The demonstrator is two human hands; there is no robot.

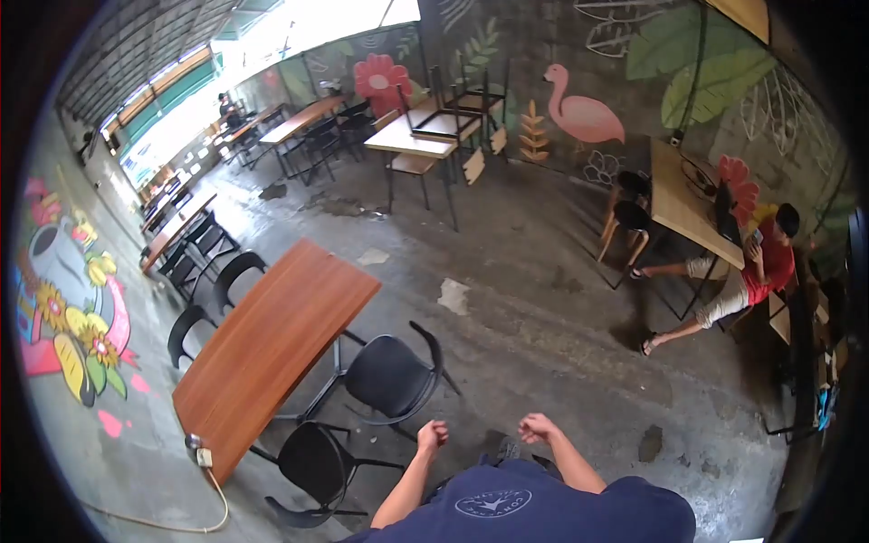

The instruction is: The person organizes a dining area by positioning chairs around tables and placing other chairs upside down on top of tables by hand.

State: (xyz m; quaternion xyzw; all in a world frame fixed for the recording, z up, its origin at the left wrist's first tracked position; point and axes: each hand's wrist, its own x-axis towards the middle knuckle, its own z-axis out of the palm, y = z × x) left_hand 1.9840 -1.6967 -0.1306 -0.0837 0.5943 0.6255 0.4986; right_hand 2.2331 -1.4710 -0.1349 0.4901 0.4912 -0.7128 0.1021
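My left hand [433, 436] is held out in front of my body, its fingers curled into a loose fist with nothing visible in it. Nearest to it is a black chair [391, 376] with a curved back, beside the brown wooden table [281, 335]. My right hand [539, 428] hangs over the grey floor to the right, fingers also curled, and no object shows in it. Neither hand touches any furniture. A second black chair [312, 463] stands to the left of my left forearm, close to the table's near end.
A person in a red shirt [769, 262] sits at the wooden table [674, 204] on the right, legs stretched onto the floor. Stools [631, 215] stand beside it. Further back, upturned chairs rest on a light table [398, 136]. A cable [222, 507] runs from a socket box [205, 458] at left.
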